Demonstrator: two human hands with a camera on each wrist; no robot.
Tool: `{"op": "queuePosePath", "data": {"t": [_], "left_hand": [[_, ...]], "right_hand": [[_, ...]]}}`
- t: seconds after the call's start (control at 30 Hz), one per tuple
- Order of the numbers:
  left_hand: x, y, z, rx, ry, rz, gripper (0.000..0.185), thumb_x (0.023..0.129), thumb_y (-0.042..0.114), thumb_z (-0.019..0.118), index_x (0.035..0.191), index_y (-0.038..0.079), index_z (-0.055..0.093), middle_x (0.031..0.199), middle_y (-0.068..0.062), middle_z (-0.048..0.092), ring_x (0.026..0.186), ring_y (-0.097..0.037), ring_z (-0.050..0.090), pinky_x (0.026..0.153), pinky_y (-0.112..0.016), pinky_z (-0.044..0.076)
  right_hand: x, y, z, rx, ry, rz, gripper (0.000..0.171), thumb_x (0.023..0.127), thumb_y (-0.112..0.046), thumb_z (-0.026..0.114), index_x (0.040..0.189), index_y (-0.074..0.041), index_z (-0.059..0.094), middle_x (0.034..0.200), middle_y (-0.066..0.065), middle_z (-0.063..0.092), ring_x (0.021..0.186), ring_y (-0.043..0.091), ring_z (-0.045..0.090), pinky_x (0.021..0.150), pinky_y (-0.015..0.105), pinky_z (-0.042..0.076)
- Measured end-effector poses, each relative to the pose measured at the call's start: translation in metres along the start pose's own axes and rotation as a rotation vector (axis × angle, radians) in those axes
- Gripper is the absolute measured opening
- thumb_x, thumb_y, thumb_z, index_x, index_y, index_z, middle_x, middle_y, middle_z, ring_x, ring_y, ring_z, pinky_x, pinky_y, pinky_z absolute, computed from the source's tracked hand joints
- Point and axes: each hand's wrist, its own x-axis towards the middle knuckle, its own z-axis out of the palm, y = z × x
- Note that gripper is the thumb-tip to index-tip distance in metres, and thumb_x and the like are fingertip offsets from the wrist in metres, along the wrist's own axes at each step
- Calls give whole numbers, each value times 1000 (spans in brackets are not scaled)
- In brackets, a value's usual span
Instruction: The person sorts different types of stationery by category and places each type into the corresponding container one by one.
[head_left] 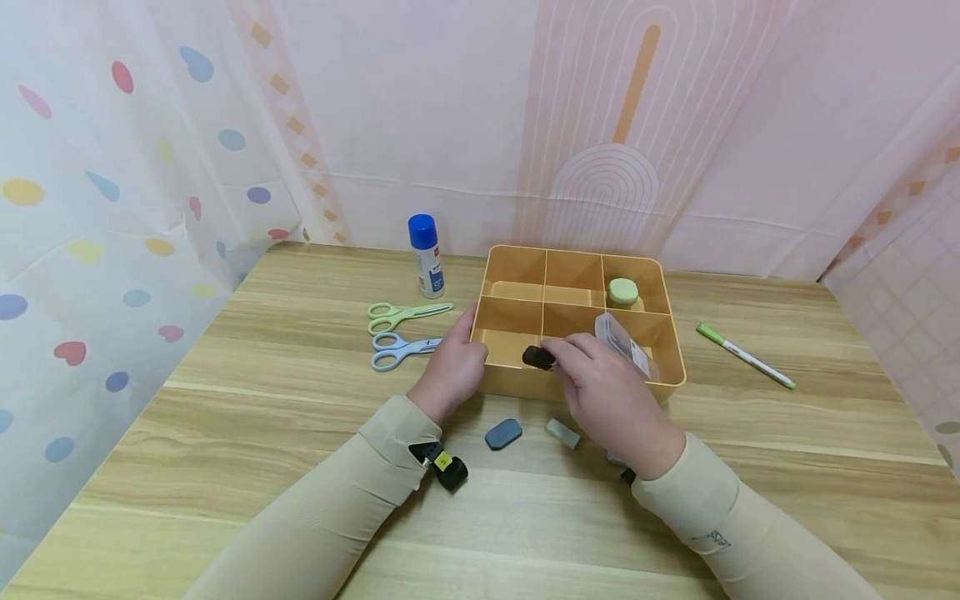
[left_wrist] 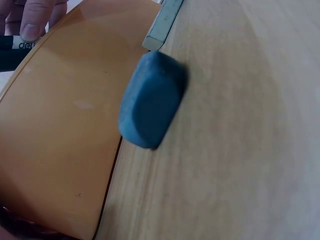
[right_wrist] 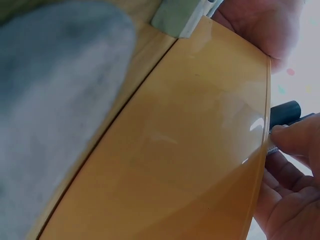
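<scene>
A yellow tray [head_left: 671, 367] with six compartments stands mid-table. My left hand [head_left: 459, 360] grips its front left corner, thumb along the left wall. My right hand [head_left: 561, 353] pinches a small black object [head_left: 537, 357] just over the front left compartment. The right wrist view shows that black object [right_wrist: 285, 112] past the tray wall [right_wrist: 190, 150], held by my fingers [right_wrist: 300, 140]. A blue eraser [head_left: 502, 433] and a grey-green eraser [head_left: 562, 433] lie on the table in front of the tray. In the left wrist view the blue eraser [left_wrist: 152, 105] lies beside the tray wall [left_wrist: 60, 125].
A round green piece [head_left: 622, 292] sits in the back right compartment and a clear plastic box [head_left: 624, 343] in the front right one. Left of the tray are a glue stick [head_left: 426, 256], green scissors [head_left: 405, 315] and blue scissors [head_left: 401, 350]. A green pen [head_left: 746, 357] lies to the right.
</scene>
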Motion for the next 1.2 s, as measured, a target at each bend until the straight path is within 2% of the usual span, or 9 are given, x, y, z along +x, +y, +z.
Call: {"op": "queuePosePath", "data": {"t": [0.4, 0.63, 0.83, 1.2], "left_hand": [[0, 0, 0, 1, -1, -5, 77, 96, 4, 35, 170, 23, 21, 171, -6, 35, 156, -32, 36, 128, -56, 30], [2, -3, 0, -7, 4, 32, 79, 93, 1, 35, 169, 20, 24, 168, -8, 40, 152, -33, 42, 127, -55, 32], [1, -3, 1, -7, 4, 24, 79, 93, 1, 35, 169, 20, 24, 169, -8, 38, 153, -33, 40, 128, -55, 31], [1, -2, 0, -15, 0, 14, 77, 95, 2, 35, 169, 21, 22, 170, -6, 36, 155, -32, 38, 128, -55, 31]], "right_hand": [[0, 0, 1, -3, 0, 18, 28, 94, 1, 71, 122, -4, 71, 105, 9, 72, 98, 24, 71, 85, 39, 63], [1, -1, 1, -17, 0, 46, 28, 93, 1, 71, 121, -2, 72, 105, 10, 73, 98, 25, 72, 86, 38, 64], [-1, 0, 3, -10, -10, 86, 28, 94, 1, 70, 122, -1, 72, 105, 10, 73, 99, 24, 72, 86, 39, 64], [1, -2, 4, -20, -17, 96, 29, 94, -1, 71, 123, -2, 71, 105, 10, 73, 99, 25, 72, 85, 40, 64]]}}
